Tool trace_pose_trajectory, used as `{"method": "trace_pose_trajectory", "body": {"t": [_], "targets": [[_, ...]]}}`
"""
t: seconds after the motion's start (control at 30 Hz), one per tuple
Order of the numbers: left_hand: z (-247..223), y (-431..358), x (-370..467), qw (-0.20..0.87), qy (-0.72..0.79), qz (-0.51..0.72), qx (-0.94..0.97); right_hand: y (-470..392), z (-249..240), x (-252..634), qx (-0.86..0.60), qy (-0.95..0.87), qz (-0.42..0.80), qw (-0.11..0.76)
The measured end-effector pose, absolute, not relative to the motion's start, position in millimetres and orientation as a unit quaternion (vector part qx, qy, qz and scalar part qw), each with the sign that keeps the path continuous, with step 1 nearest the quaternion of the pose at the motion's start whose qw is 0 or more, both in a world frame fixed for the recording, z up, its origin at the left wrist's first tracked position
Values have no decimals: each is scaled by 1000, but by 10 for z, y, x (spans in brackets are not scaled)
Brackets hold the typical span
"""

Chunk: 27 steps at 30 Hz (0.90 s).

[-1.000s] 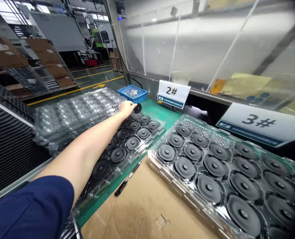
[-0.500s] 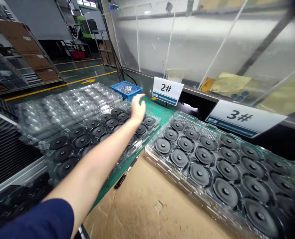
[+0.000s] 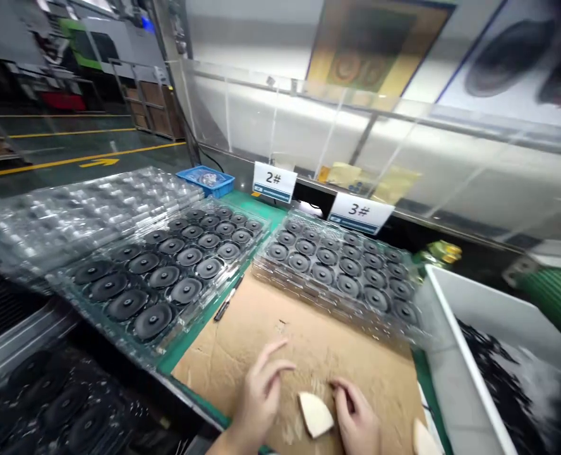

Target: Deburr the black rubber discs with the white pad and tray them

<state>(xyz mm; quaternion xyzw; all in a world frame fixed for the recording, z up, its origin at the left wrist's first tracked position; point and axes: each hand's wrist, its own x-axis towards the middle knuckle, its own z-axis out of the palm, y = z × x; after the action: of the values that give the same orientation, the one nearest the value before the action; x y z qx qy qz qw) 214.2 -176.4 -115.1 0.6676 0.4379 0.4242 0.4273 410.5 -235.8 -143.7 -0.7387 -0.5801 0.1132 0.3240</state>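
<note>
Left hand (image 3: 259, 395), right hand (image 3: 361, 420), one cream wedge (image 3: 316, 415) between, two signs (image 3: 274, 183)

Well beyond the left hand (image 3: 260, 395) stands a white card (image 3: 275, 182) reading "2#"; well beyond the right hand (image 3: 360, 418), a second card (image 3: 361, 213) reads "3#". Print on each card's blue strip (image 3: 271, 193) is illegible.

right hand (image 3: 360, 418) cropped below, white bin (image 3: 467, 363) too, 2 posters (image 3: 380, 47) blurred

Glossy plastic trays (image 3: 304, 292), matt discs (image 3: 186, 291), cardboard (image 3: 252, 322)
</note>
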Motion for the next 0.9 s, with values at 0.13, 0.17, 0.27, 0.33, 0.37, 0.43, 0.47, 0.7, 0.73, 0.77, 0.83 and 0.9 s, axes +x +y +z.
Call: {"method": "trace_pose_trajectory", "body": {"t": [0.13,0.17,0.27,0.33,0.37,0.43,0.47,0.7,0.73,0.77,0.83,0.9], "targets": [[-1189,-1768,1933,437,463,426,643,-2266,-1142,4161,-720,-616,102,304],[-1191,-1745,1926,443,460,423,643,-2258,-977,4195,-717,-626,93,291],[-1207,-1653,1984,459,453,412,643,-2298,-303,4357,-701,-671,54,235],[-1224,-1596,2057,476,450,396,644,-2378,215,4518,-695,-695,18,184],[-1235,-1574,2093,484,449,387,643,-2429,465,4620,-698,-699,-2,156],[-1275,-1545,2153,497,453,371,641,-2545,897,4877,-716,-689,-42,102],[-1311,-1537,2172,498,460,362,640,-2606,1068,5035,-731,-675,-62,76],[-1833,-1540,2135,402,454,377,700,-2972,1531,6389,-846,-519,-106,-58],[-1893,-1538,2123,394,441,385,709,-2997,1566,6555,-855,-507,-92,-65],[-1938,-1533,2114,390,434,387,714,-3008,1613,6706,-862,-496,-81,-69],[-1996,-1518,2103,381,434,389,718,-2990,1739,6967,-877,-467,-84,-71],[-2029,-1502,2104,380,435,389,718,-2939,1878,7184,-896,-422,-121,-71]]}}
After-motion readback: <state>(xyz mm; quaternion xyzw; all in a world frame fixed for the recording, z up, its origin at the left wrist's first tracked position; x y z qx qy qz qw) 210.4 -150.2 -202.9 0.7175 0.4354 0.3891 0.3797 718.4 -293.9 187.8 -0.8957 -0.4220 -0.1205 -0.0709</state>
